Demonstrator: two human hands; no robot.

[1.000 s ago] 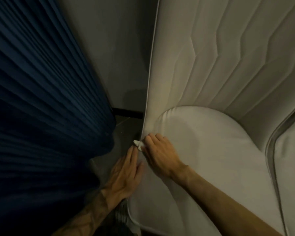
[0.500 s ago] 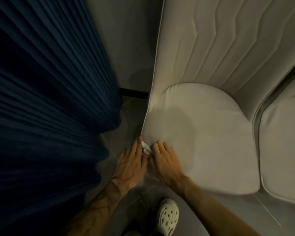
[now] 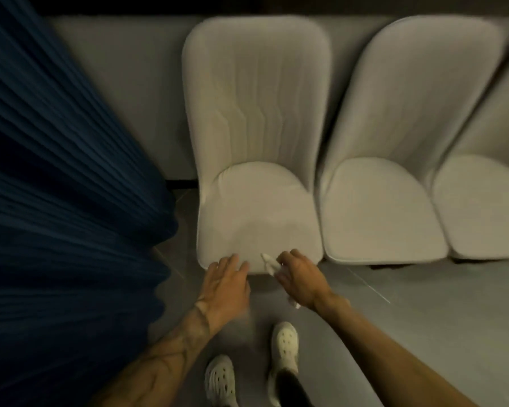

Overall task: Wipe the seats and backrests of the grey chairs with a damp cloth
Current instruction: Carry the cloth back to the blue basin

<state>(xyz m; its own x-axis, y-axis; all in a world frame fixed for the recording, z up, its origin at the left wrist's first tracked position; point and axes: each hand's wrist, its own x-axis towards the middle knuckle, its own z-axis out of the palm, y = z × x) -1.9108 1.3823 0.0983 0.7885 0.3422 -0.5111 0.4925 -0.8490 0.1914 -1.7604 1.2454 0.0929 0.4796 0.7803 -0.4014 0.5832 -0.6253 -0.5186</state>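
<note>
**Both hands at the seat's front edge**

Grey chair [image 3: 256, 207] dead ahead of both hands: pale padded seat, stitched ribs running up a tall rounded backrest. Left hand [image 3: 225, 282], fingers straight and spread, touches the front rim. Right hand [image 3: 300, 279], a small gap away, grips a crumpled white cloth [image 3: 269, 262], its tip poking over that same edge.

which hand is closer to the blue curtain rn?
Left. The left hand lies at the chair seat's front-left corner, nearer the blue curtain. The right hand, gripping the white cloth, is farther right along the same front edge.
</note>
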